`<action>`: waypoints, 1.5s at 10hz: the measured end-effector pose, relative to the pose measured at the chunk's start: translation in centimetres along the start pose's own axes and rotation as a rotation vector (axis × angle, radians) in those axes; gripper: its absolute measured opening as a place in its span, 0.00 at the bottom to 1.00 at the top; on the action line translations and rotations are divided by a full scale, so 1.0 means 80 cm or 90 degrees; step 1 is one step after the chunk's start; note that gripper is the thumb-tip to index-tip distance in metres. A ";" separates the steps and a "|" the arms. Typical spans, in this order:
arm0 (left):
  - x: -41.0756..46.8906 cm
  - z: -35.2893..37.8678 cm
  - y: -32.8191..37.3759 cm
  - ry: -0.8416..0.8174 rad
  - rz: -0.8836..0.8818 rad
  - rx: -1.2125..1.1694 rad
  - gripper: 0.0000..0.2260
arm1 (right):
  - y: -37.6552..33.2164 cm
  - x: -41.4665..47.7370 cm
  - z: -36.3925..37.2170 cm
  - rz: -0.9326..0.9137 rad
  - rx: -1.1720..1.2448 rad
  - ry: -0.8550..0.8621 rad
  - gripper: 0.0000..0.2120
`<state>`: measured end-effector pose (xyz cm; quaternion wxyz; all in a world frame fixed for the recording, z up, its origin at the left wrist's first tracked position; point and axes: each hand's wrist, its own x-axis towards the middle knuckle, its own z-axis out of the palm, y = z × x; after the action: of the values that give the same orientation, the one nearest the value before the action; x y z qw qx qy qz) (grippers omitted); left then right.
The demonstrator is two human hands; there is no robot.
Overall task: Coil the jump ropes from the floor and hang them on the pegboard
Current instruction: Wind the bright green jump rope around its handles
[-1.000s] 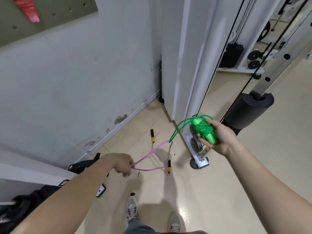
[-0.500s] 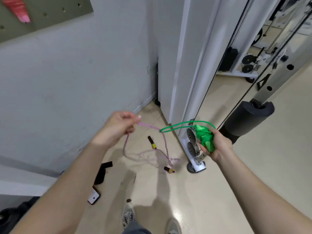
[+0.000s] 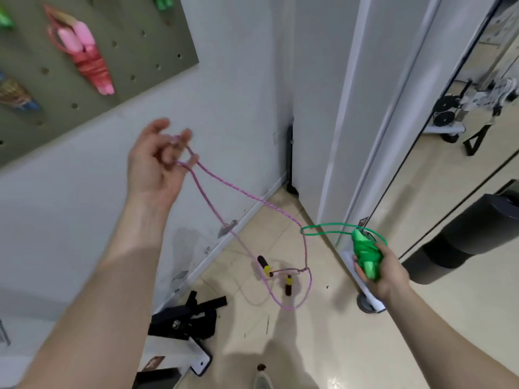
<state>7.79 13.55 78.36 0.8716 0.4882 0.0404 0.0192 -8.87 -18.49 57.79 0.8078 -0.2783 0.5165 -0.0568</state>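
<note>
Head view: right grip [image 3: 384, 273] clenched round the coiled green jump rope [image 3: 365, 255], one loop sticking out to its left. Left grip [image 3: 157, 164], held high, pinches the pink jump rope [image 3: 241, 192], which hangs below it and crosses that green loop. Its black-and-yellow handles [image 3: 264, 265] dangle at the floor [image 3: 337, 346], possibly touching. Above the left grip, the pegboard [image 3: 146, 21] carries a coiled pink-red rope [image 3: 87, 60].

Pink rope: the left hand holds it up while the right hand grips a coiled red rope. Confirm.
Wrong colour: in the head view the right hand grips a coiled green rope, not a red one. The left hand does hold the pink rope up.
</note>
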 end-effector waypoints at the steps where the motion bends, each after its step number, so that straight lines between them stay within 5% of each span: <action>1: 0.000 0.013 -0.014 -0.037 -0.075 -0.024 0.19 | 0.019 -0.028 0.064 0.097 0.040 -0.281 0.25; 2: -0.002 0.028 -0.010 -0.129 -0.112 -0.059 0.20 | 0.042 -0.057 0.131 0.128 0.034 -0.517 0.30; 4: -0.014 0.052 0.021 -0.455 -0.132 -0.001 0.12 | 0.052 -0.116 0.245 0.105 0.006 -0.788 0.18; 5: -0.016 0.043 0.026 -0.598 -0.155 -0.035 0.10 | 0.046 -0.127 0.280 0.247 0.096 -0.956 0.17; 6: -0.017 0.024 0.023 -0.618 -0.167 -0.018 0.09 | 0.040 -0.129 0.300 0.343 0.096 -1.035 0.18; 8: -0.010 0.007 0.041 -0.434 -0.081 -0.002 0.07 | 0.034 -0.127 0.305 0.241 -0.277 -1.035 0.15; 9: 0.008 0.014 0.060 -0.250 0.061 -0.017 0.19 | 0.024 -0.124 0.306 0.246 -0.411 -1.027 0.15; 10: 0.038 -0.016 0.105 -0.007 0.202 -0.157 0.20 | 0.002 -0.093 0.293 0.198 -0.524 -0.894 0.16; 11: 0.054 -0.077 0.124 0.217 0.281 0.112 0.18 | -0.020 -0.066 0.278 0.060 -0.641 -0.742 0.13; 12: 0.042 -0.104 0.063 0.254 0.135 0.985 0.18 | -0.032 -0.078 0.293 0.022 -0.610 -0.725 0.12; 13: -0.003 -0.048 -0.028 -0.120 0.169 0.890 0.14 | -0.037 -0.105 0.322 0.046 -0.592 -0.800 0.12; 14: -0.028 -0.002 -0.066 -0.259 0.072 0.709 0.10 | -0.045 -0.108 0.334 0.060 -0.621 -0.848 0.08; 15: -0.004 0.001 -0.045 -0.193 0.090 0.797 0.12 | -0.057 -0.086 0.323 0.112 -0.691 -0.916 0.10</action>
<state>7.45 11.61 75.35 0.4145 0.9029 -0.1122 -0.0199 11.20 -9.59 73.69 0.6945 -0.5490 -0.1380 0.4441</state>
